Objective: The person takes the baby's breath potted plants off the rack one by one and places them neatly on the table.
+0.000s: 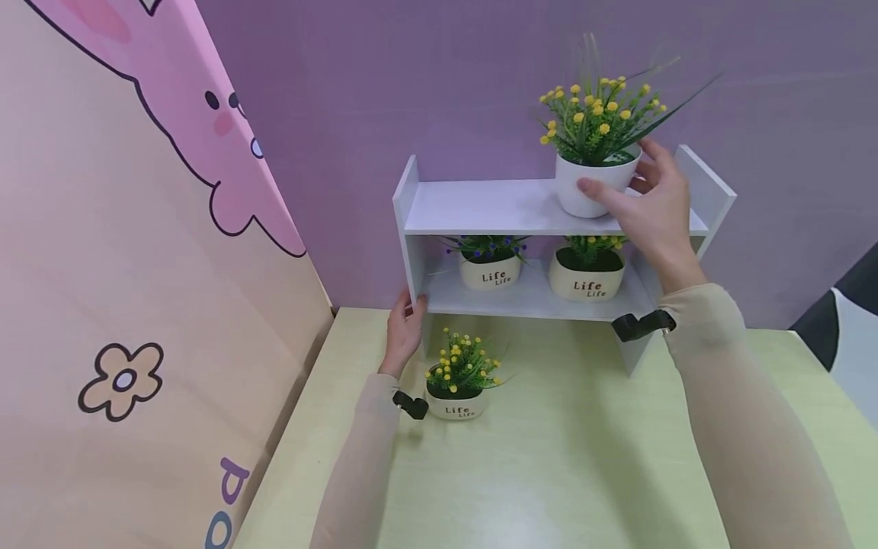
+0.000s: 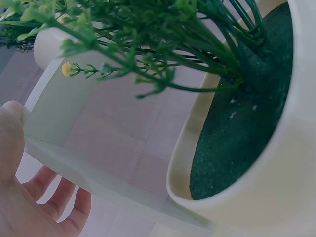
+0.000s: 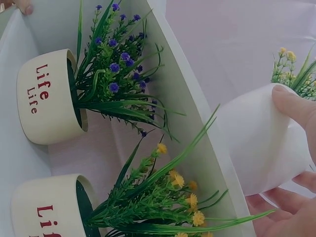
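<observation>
My right hand grips a round white flower pot with yellow flowers, thumb on the front and fingers around the far side. The pot is at the right end of the top board of a white two-tier shelf. Down on the left, my left hand holds the shelf's left side panel near the lower board, thumb in front and fingers behind. The left wrist view shows that thumb and those fingers on either side of the panel's edge. Close by the left wrist, a cream "Life" pot with yellow flowers stands on the table.
On the lower board sit a cream pot with purple flowers and a cream pot with yellow flowers. The shelf stands on a pale table against a purple wall. A cartoon-printed wall borders the left side.
</observation>
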The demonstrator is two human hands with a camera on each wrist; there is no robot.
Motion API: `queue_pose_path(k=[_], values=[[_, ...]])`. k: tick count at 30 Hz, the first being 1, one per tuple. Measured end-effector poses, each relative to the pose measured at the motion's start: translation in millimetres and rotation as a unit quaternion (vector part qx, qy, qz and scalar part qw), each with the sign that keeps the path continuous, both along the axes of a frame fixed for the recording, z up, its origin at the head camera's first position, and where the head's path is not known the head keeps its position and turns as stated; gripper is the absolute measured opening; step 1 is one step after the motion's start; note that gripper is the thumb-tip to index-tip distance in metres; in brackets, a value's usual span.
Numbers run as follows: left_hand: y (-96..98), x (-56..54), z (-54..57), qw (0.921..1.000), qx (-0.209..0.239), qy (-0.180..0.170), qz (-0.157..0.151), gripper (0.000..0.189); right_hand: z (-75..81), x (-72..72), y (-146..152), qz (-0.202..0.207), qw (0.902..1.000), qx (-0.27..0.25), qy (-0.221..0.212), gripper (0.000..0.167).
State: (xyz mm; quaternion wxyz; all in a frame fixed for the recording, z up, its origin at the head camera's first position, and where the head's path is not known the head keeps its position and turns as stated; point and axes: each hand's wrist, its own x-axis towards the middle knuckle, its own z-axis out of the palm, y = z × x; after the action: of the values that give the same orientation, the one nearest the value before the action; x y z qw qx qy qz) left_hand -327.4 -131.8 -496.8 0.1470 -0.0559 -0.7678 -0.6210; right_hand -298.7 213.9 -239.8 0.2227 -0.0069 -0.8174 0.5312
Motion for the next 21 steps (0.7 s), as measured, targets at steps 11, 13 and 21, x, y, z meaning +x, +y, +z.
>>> queue_pose_path(k=[11,13,21], values=[[-0.5,-0.9,-1.7,1.0,-0.002,0.001,0.003,0.051,-3.2,6.4,-2,0.01,0.9999,0.013,0.006,0.095],[-0.6,-1.4,-2.0,1.0,-0.003,0.002,0.003,0.051,-3.7,7.7,-2,0.011,0.9998,0.014,0.005,0.095],[-0.6,-0.8,-1.5,1.0,-0.005,-0.001,0.002,0.051,-8.4,12.6,1,0.013,0.9998,0.017,0.006,0.094]])
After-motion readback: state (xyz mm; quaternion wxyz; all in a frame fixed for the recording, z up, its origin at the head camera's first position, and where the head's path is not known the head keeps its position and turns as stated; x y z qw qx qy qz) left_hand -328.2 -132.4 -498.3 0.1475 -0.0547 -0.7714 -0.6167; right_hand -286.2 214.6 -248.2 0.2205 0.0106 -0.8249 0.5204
